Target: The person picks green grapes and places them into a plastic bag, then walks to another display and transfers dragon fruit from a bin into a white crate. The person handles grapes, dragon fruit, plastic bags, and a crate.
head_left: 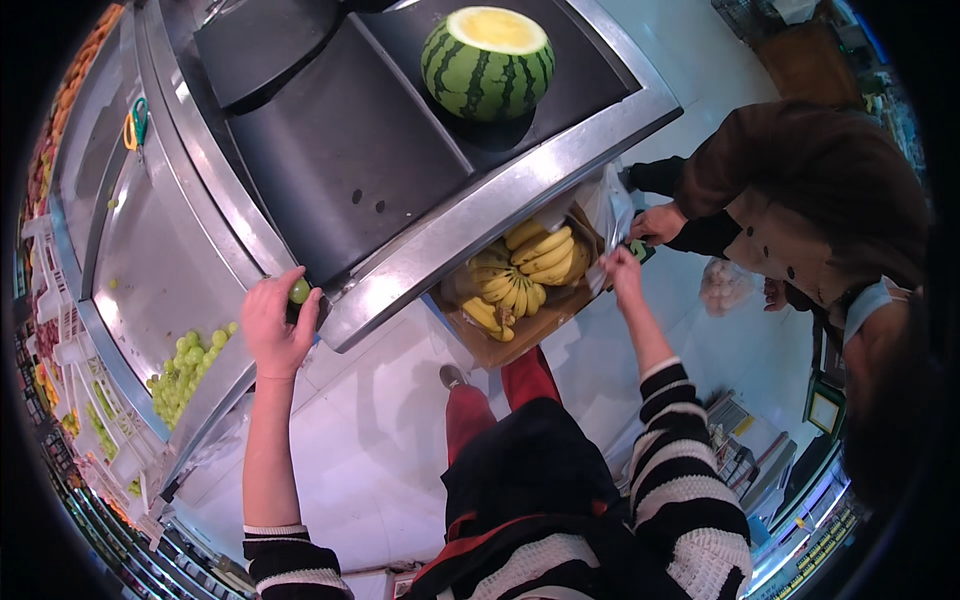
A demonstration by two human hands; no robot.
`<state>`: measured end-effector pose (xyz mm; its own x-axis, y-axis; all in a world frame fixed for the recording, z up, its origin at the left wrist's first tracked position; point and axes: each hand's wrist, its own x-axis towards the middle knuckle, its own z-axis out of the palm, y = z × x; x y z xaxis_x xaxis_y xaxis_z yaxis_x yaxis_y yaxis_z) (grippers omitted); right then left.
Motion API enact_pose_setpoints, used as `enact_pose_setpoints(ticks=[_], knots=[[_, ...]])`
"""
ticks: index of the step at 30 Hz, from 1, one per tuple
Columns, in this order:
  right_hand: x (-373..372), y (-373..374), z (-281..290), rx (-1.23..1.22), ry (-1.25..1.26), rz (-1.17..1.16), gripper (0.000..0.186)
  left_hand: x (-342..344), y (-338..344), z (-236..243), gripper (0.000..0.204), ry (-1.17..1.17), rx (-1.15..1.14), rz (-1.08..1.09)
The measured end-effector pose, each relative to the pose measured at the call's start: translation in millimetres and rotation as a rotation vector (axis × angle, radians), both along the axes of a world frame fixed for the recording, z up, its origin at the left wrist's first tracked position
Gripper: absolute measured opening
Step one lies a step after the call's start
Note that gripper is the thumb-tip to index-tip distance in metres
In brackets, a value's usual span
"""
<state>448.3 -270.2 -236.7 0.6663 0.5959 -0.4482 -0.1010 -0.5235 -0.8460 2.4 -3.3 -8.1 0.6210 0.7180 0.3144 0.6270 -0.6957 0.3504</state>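
"Left of centre in the frame, at the metal counter's (400, 293) corner, what has the left hand (272, 322)?"

"One green grape (299, 291), pinched between thumb and forefinger."

"And the right hand (625, 275), right of centre?"

"Its fingers are closed on a clear plastic bag (609, 212). Another person's hand (660, 224) is at the same bag, just up and to the right."

"Below the counter?"

"Yellow bananas (522, 282) in an open cardboard box (500, 352), mid-frame."

"Farther off?"

"A bunch of green grapes (190, 368) lies at lower left. Top centre, a striped watermelon (487, 80), its top cut away, stands on the black display surface (330, 150). Scissors (137, 124) lie upper left."

"Any labels?"

"White tags (46, 285) along the left rim and a framed panel (825, 412) at lower right; whatever is printed there is too small to read."
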Motion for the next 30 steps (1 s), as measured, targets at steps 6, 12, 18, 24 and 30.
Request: enact_pose_setpoints(ticks=[6, 12, 18, 24, 30], knots=[[-90, -72, 39, 0.133, 0.065, -0.087, 0.016, -3, -4, 0, 0.032, -0.045, 0.019, 0.017], [-199, -74, 128, 0.3, 0.785, -0.238, 0.01, -1, -22, 5, 0.035, -0.291, -0.018, 0.121], [-297, -68, 211, 0.344, 0.784, 0.015, 0.012, -46, -165, -3, 0.014, -1.019, -1.088, 0.128], [-414, -38, 272, 0.328, 0.593, 0.587, 0.016, -157, -254, 37, 0.008, -1.061, -1.572, 0.297], [-506, -4, 297, 0.494, 0.595, 0.988, 0.017, -236, -272, 88, 0.016, -1.035, -1.216, 0.459]])
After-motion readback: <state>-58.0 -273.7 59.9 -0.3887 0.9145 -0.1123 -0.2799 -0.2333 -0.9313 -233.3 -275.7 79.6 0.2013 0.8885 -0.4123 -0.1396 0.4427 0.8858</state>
